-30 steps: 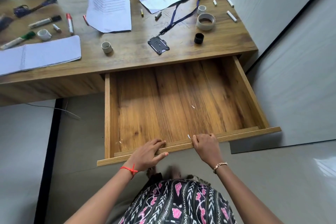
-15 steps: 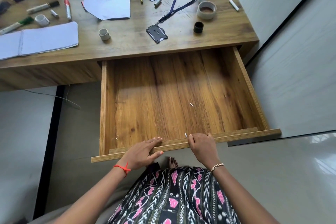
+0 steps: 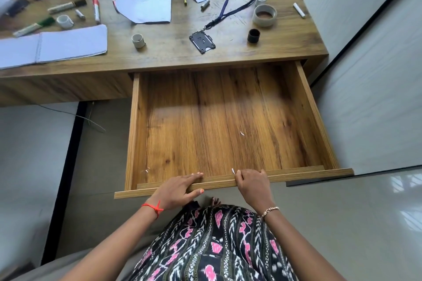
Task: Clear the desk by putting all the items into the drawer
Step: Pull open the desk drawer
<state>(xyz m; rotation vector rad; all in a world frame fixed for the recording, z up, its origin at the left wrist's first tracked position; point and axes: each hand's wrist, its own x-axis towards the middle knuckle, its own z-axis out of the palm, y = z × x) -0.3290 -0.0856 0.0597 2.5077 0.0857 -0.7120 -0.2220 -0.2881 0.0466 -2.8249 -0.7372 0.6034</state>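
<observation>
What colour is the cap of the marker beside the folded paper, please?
Red cap; the head view shows it.

Drawer [image 3: 228, 121]: standing further out from the bench [image 3: 173, 57] than a second ago, more of its wooden floor now showing between the bench edge and the front rail.

Left hand [image 3: 180, 189]: still lying over the front rail, fingers flatter on the top edge than before, thumb under the lip; travelling back with the rail.

Right hand [image 3: 251, 183]: still curled on the front rail just right of the left hand, likewise carried back with it.

Person: standing a little further back from the bench, more of the patterned garment [image 3: 214, 246] coming into sight below the hands.
</observation>
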